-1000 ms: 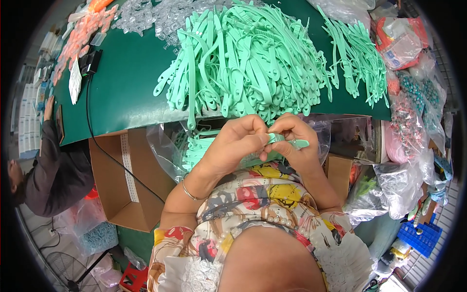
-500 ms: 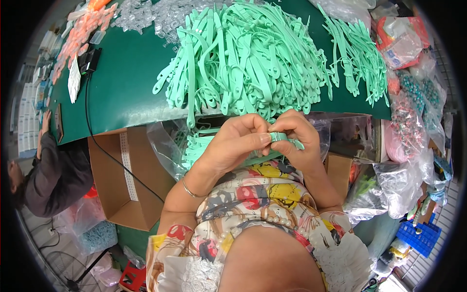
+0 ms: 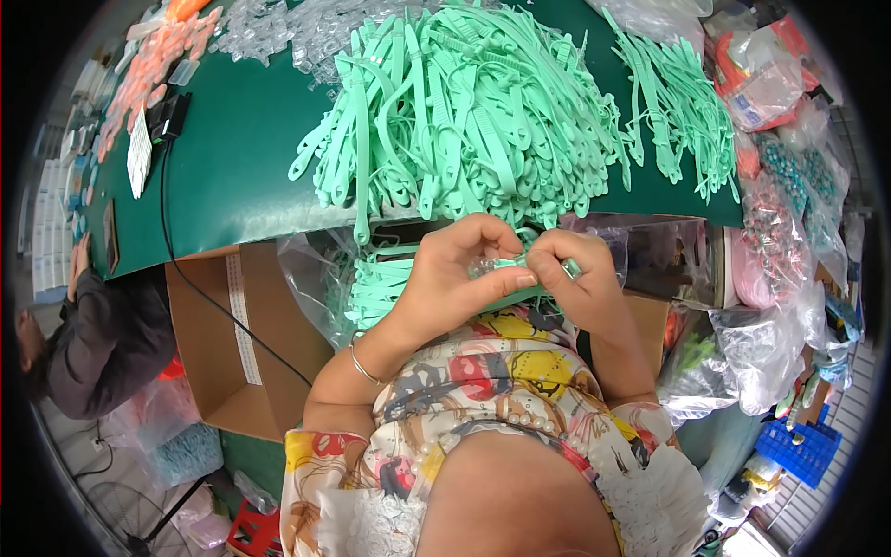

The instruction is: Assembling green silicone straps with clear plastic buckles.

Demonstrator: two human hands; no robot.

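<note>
The right hand [image 3: 577,274], thumb and forefinger bent together, pinches a slim mint-green plastic strap [image 3: 512,264] in front of the wearer's chest; the left hand [image 3: 459,277] curls close beside it, thumb and forefinger parted in a ring, and I can't tell how firmly it grips. Just beyond, a big heap of matching mint-green straps [image 3: 473,121] covers the dark green tabletop [image 3: 246,172], with small clear plastic pieces [image 3: 316,39] behind. An open brown cardboard box [image 3: 292,339] stands below, leftward.
</note>
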